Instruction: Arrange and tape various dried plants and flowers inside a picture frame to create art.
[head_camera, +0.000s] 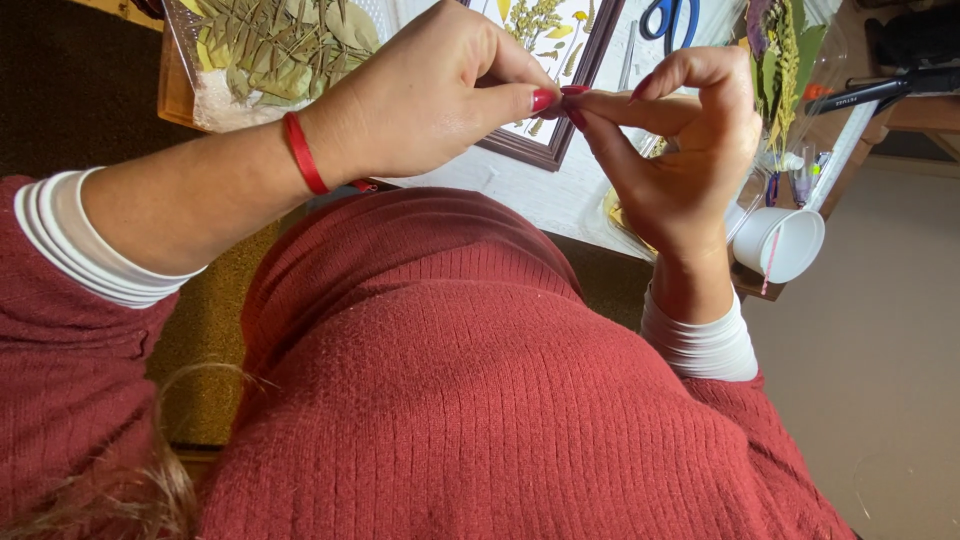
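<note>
A person in a ribbed dark-red knit sweater (480, 400) with white cuffs brings both hands together above the near edge of a white table (545, 195). The left hand (420, 95), a thin red cord bracelet (304, 152) on its wrist, pinches thumb against forefinger; the right hand (675, 150) meets it fingertip to fingertip, red-painted nails touching. Whatever they pinch is too small to make out, hidden between the fingertips. The sweater blocks most of the table's near side. Beyond the hands lies a dark-brown wooden picture frame (560, 120) holding pressed yellow flowers, partly covered by the left hand. At far left, a clear plastic sheet of dried green leaves (270, 50) is cut off by the top edge. Blue-handled scissors (668, 18) are cropped at the top too. A white paper cup (785, 242) on its side overhangs the table's right corner, just beside the right wrist. Open beige floor (870, 380) stretches to the right.
</note>
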